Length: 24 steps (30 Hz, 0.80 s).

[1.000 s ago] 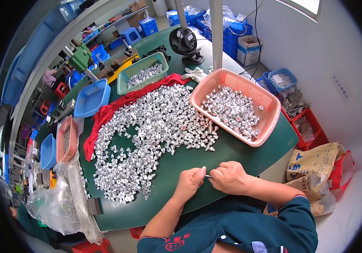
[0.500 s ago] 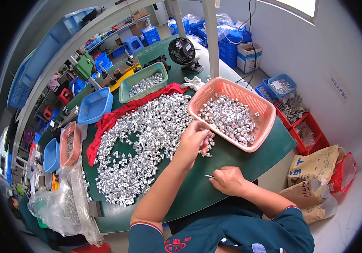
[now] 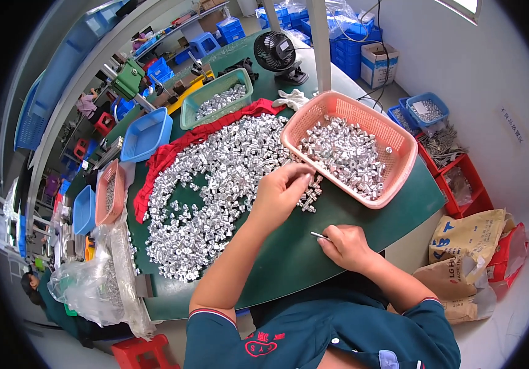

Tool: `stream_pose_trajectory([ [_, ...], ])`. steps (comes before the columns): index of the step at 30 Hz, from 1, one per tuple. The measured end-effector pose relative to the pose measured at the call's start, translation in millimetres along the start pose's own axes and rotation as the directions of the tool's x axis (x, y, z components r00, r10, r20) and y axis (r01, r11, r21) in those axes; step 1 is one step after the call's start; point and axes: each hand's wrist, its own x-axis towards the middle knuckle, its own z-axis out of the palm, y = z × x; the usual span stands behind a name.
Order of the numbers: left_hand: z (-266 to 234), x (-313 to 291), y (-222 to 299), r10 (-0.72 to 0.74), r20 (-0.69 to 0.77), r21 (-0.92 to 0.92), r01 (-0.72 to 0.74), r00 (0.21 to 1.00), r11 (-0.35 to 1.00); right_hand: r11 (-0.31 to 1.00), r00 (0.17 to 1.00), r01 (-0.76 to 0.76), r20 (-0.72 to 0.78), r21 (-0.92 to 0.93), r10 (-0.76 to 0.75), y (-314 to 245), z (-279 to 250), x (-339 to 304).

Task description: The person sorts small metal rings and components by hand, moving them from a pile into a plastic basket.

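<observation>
My left hand (image 3: 280,195) is over the right edge of a wide heap of small silver metal parts (image 3: 233,161), beside the near left side of a pink basket (image 3: 392,192). Its thumb and fingers are pinched together; whatever they hold is hidden. My right hand (image 3: 347,247) is closed around a thin metal pin (image 3: 320,235), whose tip sticks out to the left, above the green tabletop (image 3: 289,258). More silver parts lie inside the pink basket, and a few are loose on the table just past my left fingers.
Behind the heap lies a red cloth (image 3: 153,178), with a green basket (image 3: 243,98) of parts beyond it. A blue tray (image 3: 147,135), a small fan (image 3: 275,51) and a white glove (image 3: 290,99) are also on the table. Paper sacks (image 3: 464,246) stand on the right.
The view has shifted, so the table appears higher and farther right. My left hand has moved slightly left relative to the basket, its fingers still pinched. The right hand keeps the pin.
</observation>
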Motion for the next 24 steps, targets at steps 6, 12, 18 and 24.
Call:
stream_pose_trajectory([
  [6, 23, -41, -39, 0.236, 0.105, 0.661, -0.245, 0.966, 0.709, 0.997, 0.998, -0.011, -0.060, 0.081, 0.016, 1, 1, -1],
  [12, 35, -44, -49, 0.246, 0.114, 0.769, -0.242, 0.963, 0.592, 0.997, 0.997, -0.002, -0.082, 0.079, 0.009, -1, 1, -2],
  [18, 32, -63, -56, 0.173, 0.054, 0.830, -0.141, 0.983, 0.540, 0.997, 0.997, -0.004, -0.077, 0.076, 0.010, -2, 0, -2],
  [24, 22, -74, -64, 0.140, -0.086, 0.788, -0.018, 0.986, 0.615, 0.998, 0.998, -0.001, -0.067, 0.063, 0.005, -4, 0, -1],
])
